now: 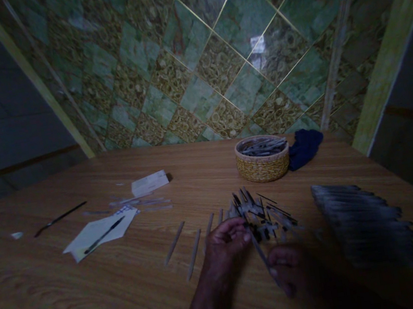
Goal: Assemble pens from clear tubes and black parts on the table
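Observation:
My left hand point(227, 243) pinches the upper end of a thin grey stick point(259, 251) near the middle of the table. My right hand point(288, 264), dark and partly in shadow, has its fingers closed on the lower part of the same stick. Just beyond my hands lies a loose pile of short grey and black pieces point(264, 229). Several pale sticks, one of them a separate stick point(174, 242), lie spaced apart left of my left hand. A row of dark, slender pieces point(364, 223) lies side by side at the right.
Farther back stands a woven basket point(264, 167) full of grey sticks, beside a dark blue cloth point(305, 147). On the left are a paper sheet point(103, 232) with a pen point(105, 234), a white box point(150, 183), clear strips point(153, 201) and a dark thin tool point(61, 218).

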`<action>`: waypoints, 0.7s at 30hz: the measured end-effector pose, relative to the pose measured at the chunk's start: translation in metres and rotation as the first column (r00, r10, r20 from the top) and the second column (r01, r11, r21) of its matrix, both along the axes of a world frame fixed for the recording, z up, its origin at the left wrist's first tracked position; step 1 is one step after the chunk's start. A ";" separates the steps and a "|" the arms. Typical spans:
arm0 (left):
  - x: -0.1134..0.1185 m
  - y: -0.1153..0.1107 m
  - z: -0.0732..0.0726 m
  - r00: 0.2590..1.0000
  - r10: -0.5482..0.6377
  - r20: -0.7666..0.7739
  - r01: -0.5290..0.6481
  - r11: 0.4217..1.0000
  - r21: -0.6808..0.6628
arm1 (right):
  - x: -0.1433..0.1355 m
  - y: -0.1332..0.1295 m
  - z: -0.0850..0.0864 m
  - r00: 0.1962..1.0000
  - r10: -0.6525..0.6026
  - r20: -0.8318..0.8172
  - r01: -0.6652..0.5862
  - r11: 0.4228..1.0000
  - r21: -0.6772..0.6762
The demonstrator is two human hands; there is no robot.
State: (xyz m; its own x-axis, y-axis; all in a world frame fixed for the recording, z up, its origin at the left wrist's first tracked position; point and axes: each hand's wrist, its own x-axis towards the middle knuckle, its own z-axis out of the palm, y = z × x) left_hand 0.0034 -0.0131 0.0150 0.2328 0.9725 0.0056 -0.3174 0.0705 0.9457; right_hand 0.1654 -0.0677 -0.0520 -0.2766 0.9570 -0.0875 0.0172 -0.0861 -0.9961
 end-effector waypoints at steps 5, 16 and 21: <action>0.008 -0.003 -0.009 0.993 -0.109 0.036 0.108 0.994 0.016 | -0.003 0.000 0.004 0.998 -0.029 -0.063 0.030 1.000 0.001; 0.016 -0.014 -0.013 0.977 -0.189 -0.102 0.195 0.980 0.050 | 0.021 0.013 0.018 0.975 -0.107 0.197 0.070 0.980 0.186; 0.019 -0.021 -0.010 0.939 -0.266 -0.218 0.295 0.949 0.112 | 0.037 0.018 0.038 0.959 -0.249 0.137 0.221 0.956 0.192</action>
